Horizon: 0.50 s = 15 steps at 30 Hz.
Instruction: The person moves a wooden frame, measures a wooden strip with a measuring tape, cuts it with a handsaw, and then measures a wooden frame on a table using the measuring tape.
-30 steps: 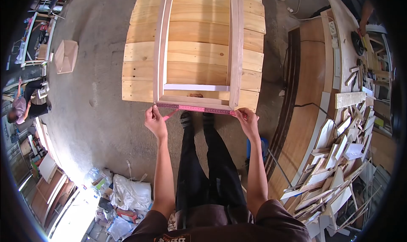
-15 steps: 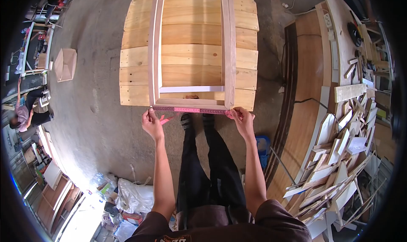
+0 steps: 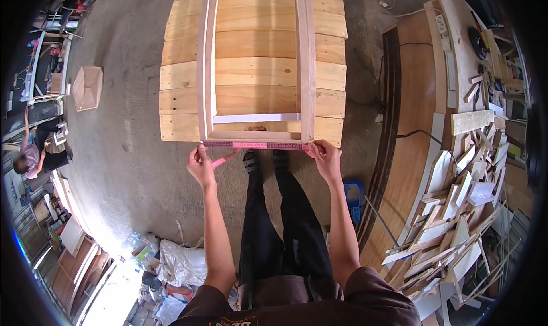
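Note:
A pink and dark measuring tape (image 3: 249, 145) is stretched along the near end of a wooden frame (image 3: 306, 69), which lies on a slatted wooden panel (image 3: 257, 46). My left hand (image 3: 200, 165) pinches the tape at the frame's near left corner. At the near right corner my right hand (image 3: 325, 159) grips the other end of the stretch. A loose length of the tape hangs beside my left fingers. Inside the frame, a pale crosspiece (image 3: 257, 119) runs parallel to the near end.
Scrap wood (image 3: 456, 212) is heaped at the right beside a long wooden board (image 3: 415, 86). A blue plastic object (image 3: 353, 196) stands near my right forearm. Plastic bags (image 3: 181, 263) lie lower left. A cardboard box (image 3: 88, 88) and another person (image 3: 33, 155) are at the left.
The wooden frame and panel have shifted slightly left in view, along with both hands. The tape remains stretched between my hands, and its loose length has changed shape.

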Each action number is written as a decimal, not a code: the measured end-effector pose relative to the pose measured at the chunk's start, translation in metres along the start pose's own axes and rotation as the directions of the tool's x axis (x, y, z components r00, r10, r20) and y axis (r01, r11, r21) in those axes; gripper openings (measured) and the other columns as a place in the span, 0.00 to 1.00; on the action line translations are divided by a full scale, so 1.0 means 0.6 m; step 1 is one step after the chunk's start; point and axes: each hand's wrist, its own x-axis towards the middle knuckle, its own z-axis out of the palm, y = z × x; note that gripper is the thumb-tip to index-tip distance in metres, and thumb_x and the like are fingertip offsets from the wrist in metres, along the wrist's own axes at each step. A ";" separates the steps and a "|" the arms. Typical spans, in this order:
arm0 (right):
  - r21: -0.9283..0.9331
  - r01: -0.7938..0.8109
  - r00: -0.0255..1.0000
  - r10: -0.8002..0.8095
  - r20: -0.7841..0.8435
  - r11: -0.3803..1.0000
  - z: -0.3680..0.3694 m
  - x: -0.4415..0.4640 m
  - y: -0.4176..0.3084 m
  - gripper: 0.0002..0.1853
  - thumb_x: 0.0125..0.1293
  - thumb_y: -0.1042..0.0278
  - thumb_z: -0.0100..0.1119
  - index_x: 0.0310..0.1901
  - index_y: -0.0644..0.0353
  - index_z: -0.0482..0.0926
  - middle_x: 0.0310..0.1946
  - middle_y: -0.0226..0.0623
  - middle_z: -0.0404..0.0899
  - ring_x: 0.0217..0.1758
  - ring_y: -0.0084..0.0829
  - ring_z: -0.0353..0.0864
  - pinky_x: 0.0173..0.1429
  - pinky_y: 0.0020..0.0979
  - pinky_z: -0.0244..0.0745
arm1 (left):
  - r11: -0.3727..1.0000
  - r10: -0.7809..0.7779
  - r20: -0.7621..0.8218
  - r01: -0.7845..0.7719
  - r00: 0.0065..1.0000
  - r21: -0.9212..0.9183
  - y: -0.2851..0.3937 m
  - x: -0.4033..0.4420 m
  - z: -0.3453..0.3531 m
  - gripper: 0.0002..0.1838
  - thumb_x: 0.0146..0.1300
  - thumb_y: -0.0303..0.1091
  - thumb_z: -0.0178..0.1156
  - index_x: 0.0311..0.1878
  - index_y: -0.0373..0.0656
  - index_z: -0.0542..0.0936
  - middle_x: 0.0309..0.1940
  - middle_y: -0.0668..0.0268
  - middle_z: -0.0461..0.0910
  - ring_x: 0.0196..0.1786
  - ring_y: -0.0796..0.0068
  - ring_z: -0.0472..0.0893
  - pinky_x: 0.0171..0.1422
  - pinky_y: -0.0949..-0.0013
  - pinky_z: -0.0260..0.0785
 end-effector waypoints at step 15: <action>0.068 -0.013 1.000 0.012 0.022 0.998 -0.001 -0.004 -0.006 0.17 0.73 0.50 0.67 0.40 0.57 0.88 0.22 0.24 0.77 0.28 0.21 0.73 0.58 0.34 0.56 | 0.999 0.012 0.009 -0.011 1.000 -0.037 0.002 -0.001 0.002 0.13 0.78 0.36 0.63 0.46 0.32 0.83 0.32 0.68 0.86 0.23 0.88 0.66 0.24 0.76 0.55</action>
